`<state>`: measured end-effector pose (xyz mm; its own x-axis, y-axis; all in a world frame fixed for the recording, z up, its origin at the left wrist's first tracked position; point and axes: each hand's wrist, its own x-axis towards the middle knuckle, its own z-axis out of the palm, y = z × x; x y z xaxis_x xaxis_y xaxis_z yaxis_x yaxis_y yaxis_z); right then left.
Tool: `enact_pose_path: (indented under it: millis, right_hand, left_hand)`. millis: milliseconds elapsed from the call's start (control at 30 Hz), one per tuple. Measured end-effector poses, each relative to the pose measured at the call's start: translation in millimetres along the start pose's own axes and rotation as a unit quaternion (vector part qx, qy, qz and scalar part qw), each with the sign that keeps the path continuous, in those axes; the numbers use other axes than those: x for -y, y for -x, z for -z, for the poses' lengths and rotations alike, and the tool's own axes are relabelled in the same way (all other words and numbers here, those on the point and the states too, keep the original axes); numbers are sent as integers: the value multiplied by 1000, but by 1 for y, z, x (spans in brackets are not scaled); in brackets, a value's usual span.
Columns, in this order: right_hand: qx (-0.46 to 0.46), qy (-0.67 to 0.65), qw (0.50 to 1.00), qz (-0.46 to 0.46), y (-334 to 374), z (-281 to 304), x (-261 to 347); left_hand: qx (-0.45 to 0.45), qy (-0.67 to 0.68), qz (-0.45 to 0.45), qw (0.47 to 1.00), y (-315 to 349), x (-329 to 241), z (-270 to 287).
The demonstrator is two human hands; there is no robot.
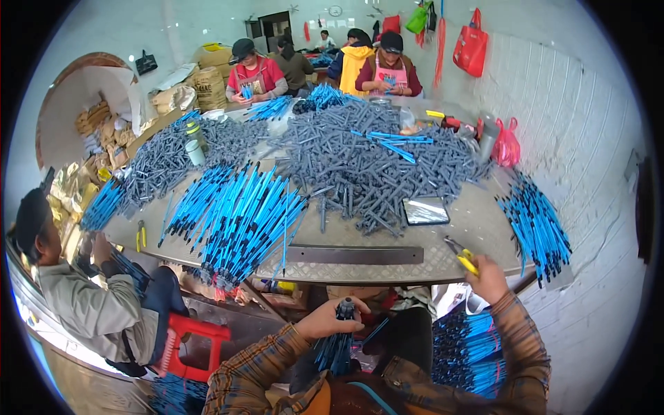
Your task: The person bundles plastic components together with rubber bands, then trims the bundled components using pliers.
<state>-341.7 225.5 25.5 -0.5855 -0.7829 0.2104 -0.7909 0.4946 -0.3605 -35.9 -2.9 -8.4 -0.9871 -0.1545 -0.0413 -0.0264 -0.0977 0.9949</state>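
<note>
Co-worker (97,311) at far L, seated, in grey jkt & dark cap, w/ dark rods (130,266) across lap. Red stool (207,332) just beside. On near-L part of tbl (477,228), yellow-handled tool (142,235), approx. upright in view. Next R, big fan of blue rods (249,214) w/ black fittings, long axes slanting from upper R down to lower L, near ends poking past tbl edge. Below, off tbl & over lap: L hand (323,321), thumb & fingers curled round upper part of rod bundle (335,354); long axis near vertical in view, dark capped ends up toward tbl, blue shafts down toward body, slightly splayed. Above that, flat dark metal strip (356,255) along tbl edge, lengthwise L–R. Farther back, wide heap of grey parts (360,173), pointing every which way. At heap's near R edge, phone-like slab (425,211), lying flat. Then pliers (466,261), yellow handles clasped in R hand (488,280), over near tbl edge; long axis diagonal, nose to upper L, away from body; can't tell jaw gap. Under tbl on R, more blue-and-black bundles (477,346). Far R, another rod pile (534,221), long axes tilted from upper L to lower R.
</note>
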Motion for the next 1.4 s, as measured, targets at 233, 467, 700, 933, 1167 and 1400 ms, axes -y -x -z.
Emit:
enact_pose_path:
  millis: [233,467,700,933,1167,1400]
  right_hand:
    - [-61,22,976,207,16,-39,26]
    - [433,-525,733,-21,72,-155,133]
    - [349,-470,807,80,41,-162,131]
    - [239,-523,805,145,47,-74,154]
    - [112,-617,744,232,61,-49,186]
    - [355,-378,837,178,22,-56,184]
  left_hand:
    - [-6,-15,10,1000,17,-2,1]
    - [-5,14,-27,1000,15,3,-7]
    - [-106,-47,-80,990,44,-50,9]
    - [-196,392,-345,830,36,-96,-8]
    - [-247,613,-174,729,11,-19,-26]
    - [-292,569,-46,768,4,1,-28]
